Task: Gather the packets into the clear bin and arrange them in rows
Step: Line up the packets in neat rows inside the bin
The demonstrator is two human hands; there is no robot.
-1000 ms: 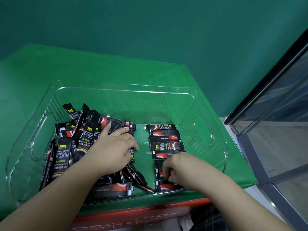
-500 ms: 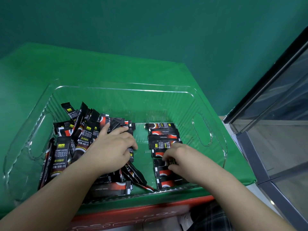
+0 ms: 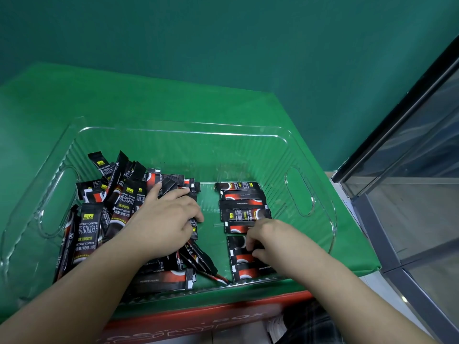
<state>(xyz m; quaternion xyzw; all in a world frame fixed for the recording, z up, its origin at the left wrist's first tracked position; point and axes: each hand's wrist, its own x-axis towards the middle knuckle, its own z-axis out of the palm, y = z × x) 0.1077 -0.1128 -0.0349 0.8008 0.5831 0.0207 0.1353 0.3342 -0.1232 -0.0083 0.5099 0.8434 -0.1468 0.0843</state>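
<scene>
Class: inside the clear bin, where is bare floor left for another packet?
Free: the far strip along the back wall of the clear bin, and the lane between the loose pile and the neat row. Crowded: the left half, under the left hand.
</scene>
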